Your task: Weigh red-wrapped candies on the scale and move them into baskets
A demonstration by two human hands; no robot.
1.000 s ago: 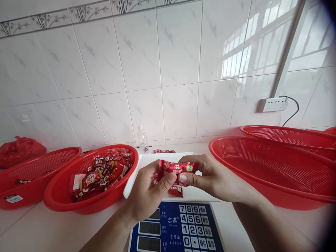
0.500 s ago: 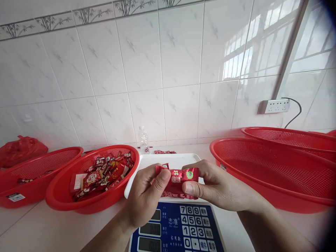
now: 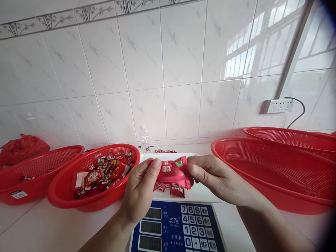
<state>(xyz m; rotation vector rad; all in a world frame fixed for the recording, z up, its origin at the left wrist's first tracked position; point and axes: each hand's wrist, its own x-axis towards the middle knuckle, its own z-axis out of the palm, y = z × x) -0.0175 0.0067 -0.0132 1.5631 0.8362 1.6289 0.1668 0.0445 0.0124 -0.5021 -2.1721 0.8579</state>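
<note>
A shiny red snack packet (image 3: 169, 171) with white lettering and a green flower is held up over the scale's white tray. My left hand (image 3: 143, 185) is closed on its left end, thumb in front. At the packet's right edge, my right hand (image 3: 216, 178) is closed with thumb and fingers pinched against it; the fingers behind are partly hidden. Below, small red packets (image 3: 177, 191) lie on the white tray (image 3: 204, 194). In front stands the scale's blue keypad panel (image 3: 174, 227), its displays faint.
To the left, a red basket (image 3: 60, 196) holds many wrapped snacks, beside another red basket (image 3: 7, 192) and a red bag (image 3: 23, 148). Red baskets (image 3: 262, 196) stand at the right. A clear bottle (image 3: 144, 140) is by the tiled wall, below a power strip (image 3: 278, 105).
The packet has tilted and shifted slightly left. My right hand has moved from its front face to its right edge, uncovering more of that side and the packets below.
</note>
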